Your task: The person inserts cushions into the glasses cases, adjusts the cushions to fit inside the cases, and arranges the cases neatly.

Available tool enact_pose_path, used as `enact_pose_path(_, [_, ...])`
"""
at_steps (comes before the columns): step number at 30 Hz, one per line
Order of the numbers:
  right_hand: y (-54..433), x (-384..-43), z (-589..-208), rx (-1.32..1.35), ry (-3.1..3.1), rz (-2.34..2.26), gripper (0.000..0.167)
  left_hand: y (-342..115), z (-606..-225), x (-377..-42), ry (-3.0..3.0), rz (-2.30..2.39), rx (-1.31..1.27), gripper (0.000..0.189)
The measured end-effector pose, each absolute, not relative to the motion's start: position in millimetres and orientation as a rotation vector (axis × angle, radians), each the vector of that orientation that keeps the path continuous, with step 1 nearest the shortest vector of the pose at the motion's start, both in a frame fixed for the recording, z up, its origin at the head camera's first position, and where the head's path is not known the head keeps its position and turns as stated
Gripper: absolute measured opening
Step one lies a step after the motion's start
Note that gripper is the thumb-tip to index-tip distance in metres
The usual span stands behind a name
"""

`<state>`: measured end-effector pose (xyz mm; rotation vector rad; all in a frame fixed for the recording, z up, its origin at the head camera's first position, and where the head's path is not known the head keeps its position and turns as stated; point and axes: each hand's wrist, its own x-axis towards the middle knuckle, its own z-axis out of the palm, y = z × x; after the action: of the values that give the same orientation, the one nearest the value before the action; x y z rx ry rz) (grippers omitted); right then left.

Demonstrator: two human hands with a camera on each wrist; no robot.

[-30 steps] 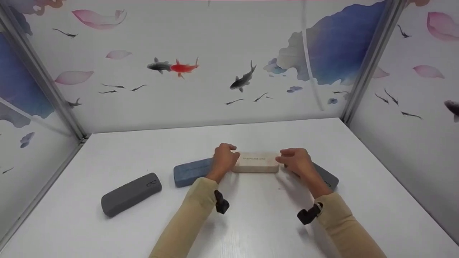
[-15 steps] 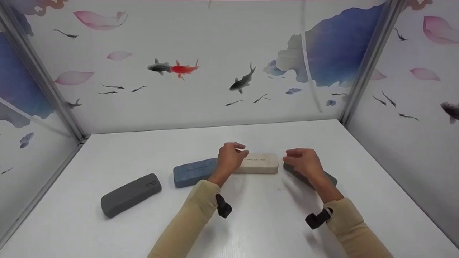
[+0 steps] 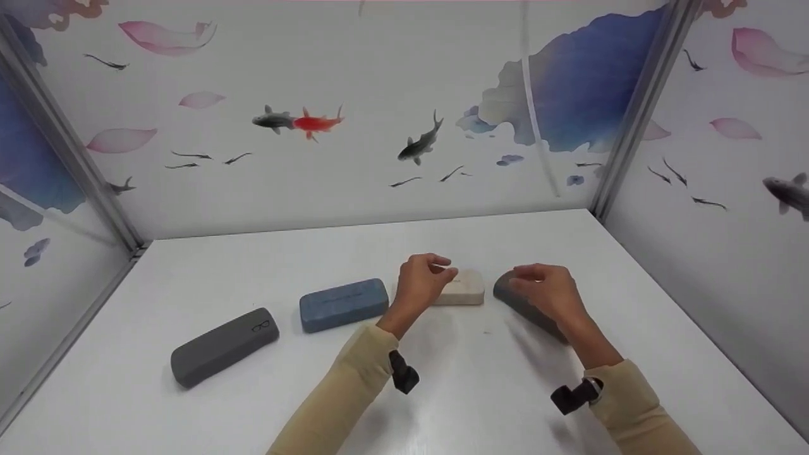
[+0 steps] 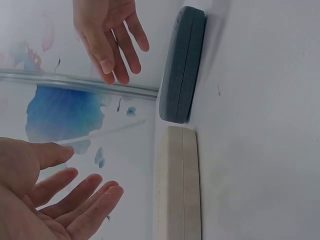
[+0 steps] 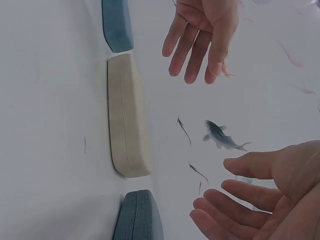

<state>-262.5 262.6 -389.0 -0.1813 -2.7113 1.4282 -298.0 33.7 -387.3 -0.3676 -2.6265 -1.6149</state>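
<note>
Four glasses cases stand in a loose row in the head view. My left hand [image 3: 422, 284] hovers over the left part of the cream case [image 3: 466, 291], hiding that part, with nothing in its fingers. To the right, my right hand [image 3: 550, 291] hangs above a slanted dark grey case [image 3: 510, 296] and covers part of it. Its fingers are relaxed and hold nothing. In the left wrist view both hands show loosely spread fingers, apart from the cream case [image 4: 180, 190] and the dark case [image 4: 183, 65].
A blue glasses case [image 3: 344, 306] lies left of the cream one. Farther left is a grey case [image 3: 224, 347] with a glasses mark. The white table [image 3: 202, 272] ends at a printed back wall [image 3: 354, 183], with side walls left and right.
Both hands have shifted to the right. The left one has come off the blue case's end and now overlaps more of the cream case. The cases keep their places on the table.
</note>
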Motion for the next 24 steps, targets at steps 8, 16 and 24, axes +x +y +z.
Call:
enact_pose_path(8, [268.1,-257.5,-389.2,-0.159,-2.715,1.405,0.040,45.7,-388.2,-291.9,-2.634,-1.607,-0.400,0.022])
enact_pose_path(16, [273.0,-253.9,-393.8,-0.128,-2.701,1.384,0.040,51.4,-396.6,-285.3,-2.636,-1.642,-0.420,0.023])
enact_pose_path(24, [273.2,-251.4,-396.1,-0.110,-2.697,1.367,0.041,51.0,-402.9,-273.4,-2.619,-1.690,-0.459,0.023])
